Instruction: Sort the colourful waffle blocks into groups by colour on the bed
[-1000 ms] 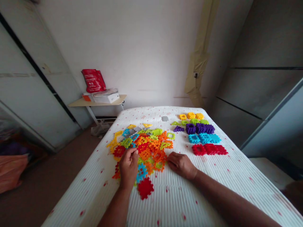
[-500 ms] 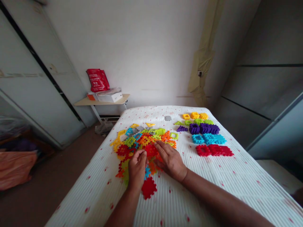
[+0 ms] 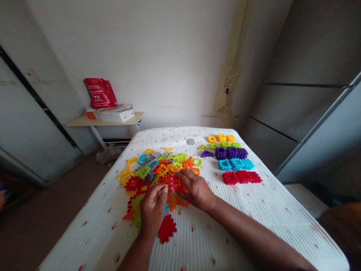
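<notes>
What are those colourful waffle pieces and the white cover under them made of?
Waffle pieces: probably moulded plastic, judging by saturated uniform colours, stiff grid shapes, faint sheen. White cover: seemingly quilted fabric, matte, with fine ribbing and small red dots.

Pretty dim, soft flat indoor light, barely any shadows; edges bend from wide-angle distortion, corners slightly blurry.

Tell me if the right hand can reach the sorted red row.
Probably yes: only bare bed cover lies between the right hand and the red row; nothing stands in the way.
</notes>
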{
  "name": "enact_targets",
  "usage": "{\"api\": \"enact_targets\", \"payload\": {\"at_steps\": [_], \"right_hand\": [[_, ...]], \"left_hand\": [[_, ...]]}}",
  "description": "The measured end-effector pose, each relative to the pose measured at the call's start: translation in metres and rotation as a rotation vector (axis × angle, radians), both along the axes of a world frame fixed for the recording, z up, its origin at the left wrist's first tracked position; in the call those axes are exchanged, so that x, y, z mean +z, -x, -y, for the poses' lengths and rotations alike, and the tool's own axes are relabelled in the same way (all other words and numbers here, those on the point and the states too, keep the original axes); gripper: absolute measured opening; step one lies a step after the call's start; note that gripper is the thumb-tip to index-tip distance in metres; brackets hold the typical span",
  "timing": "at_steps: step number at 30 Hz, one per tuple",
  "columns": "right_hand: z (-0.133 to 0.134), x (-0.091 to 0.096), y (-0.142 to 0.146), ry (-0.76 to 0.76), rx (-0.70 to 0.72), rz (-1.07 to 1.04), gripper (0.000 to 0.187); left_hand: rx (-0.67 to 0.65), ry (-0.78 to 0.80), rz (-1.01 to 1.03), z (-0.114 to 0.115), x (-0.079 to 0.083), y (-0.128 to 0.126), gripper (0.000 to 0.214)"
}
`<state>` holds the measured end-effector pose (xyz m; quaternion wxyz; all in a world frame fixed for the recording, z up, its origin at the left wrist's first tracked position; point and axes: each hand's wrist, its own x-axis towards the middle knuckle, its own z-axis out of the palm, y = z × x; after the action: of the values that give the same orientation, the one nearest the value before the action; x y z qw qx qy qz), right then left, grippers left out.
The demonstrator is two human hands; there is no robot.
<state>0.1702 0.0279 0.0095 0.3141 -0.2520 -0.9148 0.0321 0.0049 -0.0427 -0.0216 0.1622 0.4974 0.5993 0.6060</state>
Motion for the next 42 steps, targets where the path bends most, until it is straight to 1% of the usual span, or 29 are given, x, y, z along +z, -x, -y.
{"api": "enact_targets", "payload": {"at_steps": [2, 5, 7, 10, 12, 13, 16, 20, 25, 29, 32, 36, 39, 42], "right_hand": [[-0.007, 0.009, -0.022, 0.041, 0.014, 0.01, 0.051], [-0.021, 0.028, -0.07, 0.084, -0.012, 0.019, 0.048], [-0.029, 0.04, -0.109, 0.11, -0.091, 0.038, 0.045], [-0.039, 0.051, -0.164, 0.162, -0.282, 0.157, 0.042], [-0.044, 0.05, -0.193, 0.191, -0.383, 0.251, 0.04], [-0.046, 0.048, -0.205, 0.204, -0.406, 0.291, 0.039], [-0.051, 0.035, -0.227, 0.246, -0.404, 0.364, 0.038], [-0.058, 0.019, -0.237, 0.284, -0.408, 0.395, 0.038], [-0.063, 0.013, -0.238, 0.298, -0.46, 0.427, 0.044], [-0.063, 0.011, -0.236, 0.292, -0.422, 0.448, 0.036], [-0.064, 0.004, -0.237, 0.274, -0.408, 0.446, 0.032], [-0.065, -0.004, -0.246, 0.223, -0.413, 0.404, 0.046], [-0.058, 0.002, -0.247, 0.143, -0.4, 0.345, 0.052], [-0.044, 0.016, -0.232, 0.079, -0.415, 0.278, 0.044]], "left_hand": [[0.049, -0.068, -0.114, 0.0, -0.003, 0.008, 0.02], [0.13, -0.114, -0.168, -0.002, -0.01, 0.018, 0.019], [0.152, -0.119, -0.168, -0.004, -0.013, 0.022, 0.019], [0.15, -0.113, -0.176, -0.006, -0.014, 0.022, 0.019], [0.141, -0.114, -0.181, -0.006, -0.011, 0.019, 0.021], [0.139, -0.117, -0.182, -0.006, -0.009, 0.018, 0.021], [0.147, -0.132, -0.192, -0.007, -0.007, 0.017, 0.022], [0.179, -0.156, -0.235, -0.008, -0.011, 0.022, 0.02], [0.2, -0.146, -0.231, -0.01, -0.017, 0.026, 0.02], [0.174, -0.136, -0.191, -0.01, -0.017, 0.025, 0.02], [0.187, -0.124, -0.165, -0.009, -0.014, 0.025, 0.021], [0.267, -0.093, -0.146, -0.011, -0.011, 0.033, 0.022], [0.347, -0.052, -0.134, -0.014, -0.007, 0.049, 0.024], [0.451, -0.012, -0.108, -0.014, -0.004, 0.071, 0.025]]}}
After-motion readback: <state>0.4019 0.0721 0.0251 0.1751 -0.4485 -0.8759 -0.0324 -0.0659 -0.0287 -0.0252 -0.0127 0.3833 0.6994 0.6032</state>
